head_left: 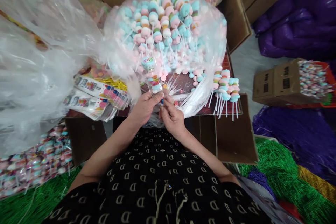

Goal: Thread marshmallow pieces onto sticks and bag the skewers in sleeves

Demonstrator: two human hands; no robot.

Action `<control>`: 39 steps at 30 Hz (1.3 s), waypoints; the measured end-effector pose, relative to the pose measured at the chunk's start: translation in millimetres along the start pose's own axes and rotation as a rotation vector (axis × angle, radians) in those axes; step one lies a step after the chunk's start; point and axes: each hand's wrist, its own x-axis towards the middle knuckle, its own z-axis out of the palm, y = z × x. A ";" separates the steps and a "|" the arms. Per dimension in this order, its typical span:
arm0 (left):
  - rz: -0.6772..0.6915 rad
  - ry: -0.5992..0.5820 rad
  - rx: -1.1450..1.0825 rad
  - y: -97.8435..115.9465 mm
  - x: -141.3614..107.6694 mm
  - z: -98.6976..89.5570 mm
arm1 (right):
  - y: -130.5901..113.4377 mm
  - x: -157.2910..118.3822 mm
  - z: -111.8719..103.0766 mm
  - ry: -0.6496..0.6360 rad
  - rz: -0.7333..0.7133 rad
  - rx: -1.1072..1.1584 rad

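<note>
My left hand (147,107) is closed around the lower end of a marshmallow skewer (153,77) in a clear printed wrapper, which stands up tilted slightly left. Close against it, my right hand (173,117) pinches at the gathered neck of the wrapper, where a small blue bit shows between the fingers. The skewer's stick is hidden by my hands. Just beyond lies a big clear plastic bag (219,38) full of unwrapped marshmallow skewers (165,21) in pink, blue and white. Left of my hands sits a stack of flat printed wrappers (91,96).
Several unwrapped skewers (226,85) lie at the table's right edge. Yellow ties (118,84) are beside the wrappers. An open cardboard box (233,136) stands below right. Wrapped skewers (39,157) fill the lower left. Green shredded material (278,168) and purple bags (296,24) are at right.
</note>
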 end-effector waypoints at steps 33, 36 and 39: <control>0.418 0.108 0.898 -1.5 -3.0 -11.0 | -10.7 9.1 -7.6 -0.004 0.171 0.240; 0.234 0.005 0.562 -1.2 -2.1 -9.0 | -10.0 9.7 -7.7 -0.015 0.195 0.246; 0.084 -0.058 0.226 4.0 -0.8 -6.1 | -10.0 8.1 -6.8 -0.033 0.201 0.238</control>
